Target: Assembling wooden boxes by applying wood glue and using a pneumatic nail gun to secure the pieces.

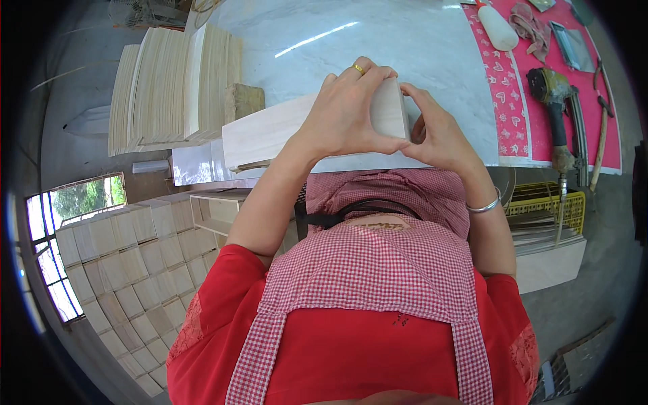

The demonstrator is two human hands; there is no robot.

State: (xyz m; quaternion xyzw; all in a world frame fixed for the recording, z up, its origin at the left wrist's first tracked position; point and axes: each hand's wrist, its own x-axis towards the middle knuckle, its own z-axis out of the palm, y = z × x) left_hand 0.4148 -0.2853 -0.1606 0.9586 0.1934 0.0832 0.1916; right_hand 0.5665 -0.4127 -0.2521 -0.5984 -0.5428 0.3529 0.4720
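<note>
A long, pale wooden box (266,129) lies along the near edge of the table in front of me. Its right end is under my left hand (341,111), which spans the wood with the thumb on the near side and the fingers over the far side. My right hand (437,131) curls round the end board from the right, fingertips at its far corner and thumb at its near corner. Both thumbs almost meet at the near corner. The inside of the box is hidden from this view.
Stacked thin boards (158,88) stand at the left, beside a small wood block (244,102). On the pink cloth (540,138) at right lie a nail gun (559,118), a white squeeze bottle (498,28) and a rag (530,30). Many wooden boxes (128,266) are piled lower left; a yellow crate (574,209) sits lower right.
</note>
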